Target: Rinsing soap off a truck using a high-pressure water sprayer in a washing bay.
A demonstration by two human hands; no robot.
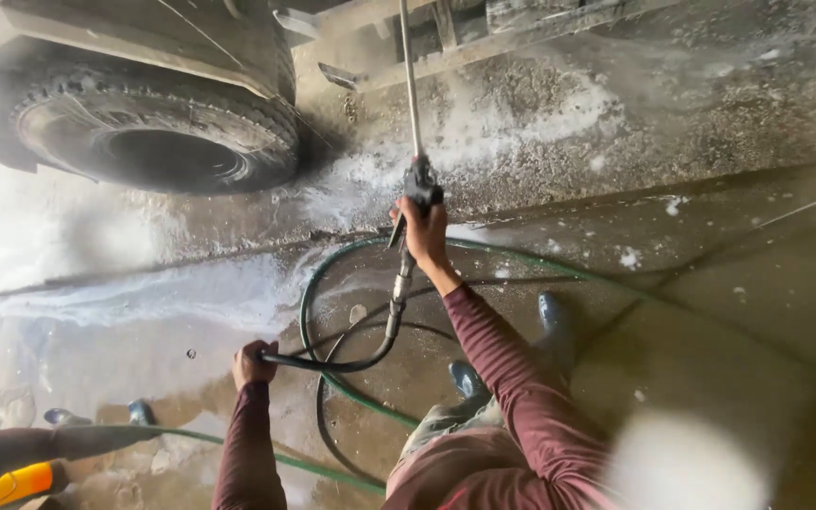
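Observation:
My right hand (424, 231) grips the handle of a pressure-washer gun (419, 189), whose long metal lance (411, 85) points up toward the underside of a vehicle. My left hand (253, 363) is closed around the black hose (332, 365) that curves from the gun's base down and to the left. Both arms wear maroon sleeves. White foam and spray cover the wet ground around the lance tip.
A large truck tyre (158, 142) sits upper left beneath the vehicle body. A green hose (318, 283) loops over the wet concrete floor by my blue boots (552, 316). Another person's sleeve and a yellow tool (11, 484) show at lower left.

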